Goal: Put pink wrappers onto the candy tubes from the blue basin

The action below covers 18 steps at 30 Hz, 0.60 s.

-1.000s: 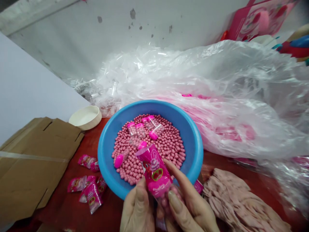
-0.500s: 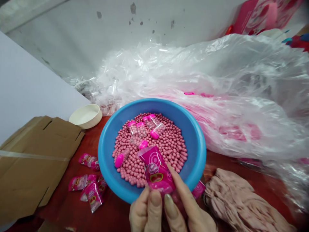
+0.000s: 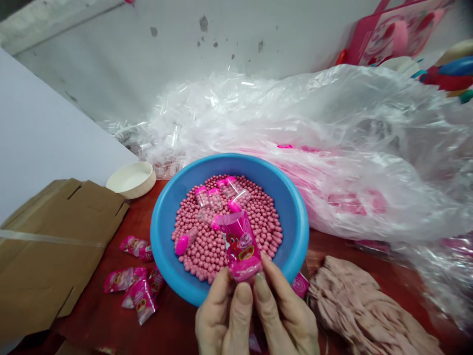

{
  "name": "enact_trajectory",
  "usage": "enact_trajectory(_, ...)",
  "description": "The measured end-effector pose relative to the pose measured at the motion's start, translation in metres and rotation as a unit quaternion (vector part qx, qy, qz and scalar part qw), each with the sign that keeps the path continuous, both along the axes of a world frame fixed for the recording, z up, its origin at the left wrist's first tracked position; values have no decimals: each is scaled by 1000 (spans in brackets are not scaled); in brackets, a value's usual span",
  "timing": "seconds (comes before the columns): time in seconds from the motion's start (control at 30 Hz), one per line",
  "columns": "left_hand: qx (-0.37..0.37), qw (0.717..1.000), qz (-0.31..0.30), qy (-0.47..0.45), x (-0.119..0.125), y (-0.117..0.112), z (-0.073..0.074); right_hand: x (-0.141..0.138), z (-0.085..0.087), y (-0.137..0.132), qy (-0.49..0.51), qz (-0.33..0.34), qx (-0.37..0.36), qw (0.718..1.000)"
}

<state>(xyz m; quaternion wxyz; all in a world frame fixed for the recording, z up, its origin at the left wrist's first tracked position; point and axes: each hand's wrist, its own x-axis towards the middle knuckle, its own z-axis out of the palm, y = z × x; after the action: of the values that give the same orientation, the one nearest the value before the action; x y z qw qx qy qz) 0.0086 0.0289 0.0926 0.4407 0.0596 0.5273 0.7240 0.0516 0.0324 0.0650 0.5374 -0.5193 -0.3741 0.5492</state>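
Observation:
My left hand (image 3: 221,315) and my right hand (image 3: 286,313) meet at the bottom centre, both pinching the lower end of a bright pink printed wrapper sleeve (image 3: 240,244) that stands up over the near rim of a blue bowl (image 3: 162,231). The bowl holds a heap of small pink candy balls (image 3: 258,224). Several clear little tubes with pink caps (image 3: 221,192) lie on the candy, and one pink cap (image 3: 182,245) lies at its left.
Several filled pink packets (image 3: 136,291) lie on the red table left of the bowl. A flattened cardboard box (image 3: 44,251) is at the left, a cream lid (image 3: 131,180) behind it. A big clear plastic bag (image 3: 332,158) fills the back and right. A pinkish cloth (image 3: 362,310) lies at the lower right.
The sleeve has slid further up out of my fingers and stands more upright. Both thumbs have closed together on its bottom end.

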Motion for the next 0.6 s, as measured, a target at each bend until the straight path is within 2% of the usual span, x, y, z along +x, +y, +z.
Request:
enact_trajectory(0.07, -9, 999, 30, 38, -1, -2, -5, 1, -5, -1, -65, 4, 85, 994)
enact_trajectory(0.13, -28, 996, 32, 74, -5, -2, -7, 5, -8, 0, -117, 11, 157, 981)
enact_trajectory(0.2, -46, 991, -8, 125, -9, -2, -6, 13, -8, 5, -168, 1, 194, 967)
enact_trajectory(0.27, -49, 981, -71, 176, -13, -3, -3, 23, -2, 11, -178, -1, 191, 965)
enact_trajectory(0.33, -28, 975, -134, 176, -14, -4, -2, 30, 9, 19, -124, 32, 130, 983)
enact_trajectory(0.4, 3, 975, -197, 101, -13, -5, -3, 32, 21, 24, -1, 81, 1, 997)
enact_trajectory(0.47, 24, 967, -254, 11, -11, -6, -5, 31, 31, 25, 123, 89, -128, 980)
enact_trajectory(0.5, 25, 961, -275, -14, -10, -7, -6, 29, 34, 25, 162, 78, -167, 969)
enact_trajectory(0.53, 19, 958, -286, -21, -8, -7, -6, 28, 36, 25, 182, 65, -188, 963)
enact_trajectory(0.6, -1, 964, -266, 6, -6, -8, -7, 26, 36, 25, 198, 54, -181, 962)
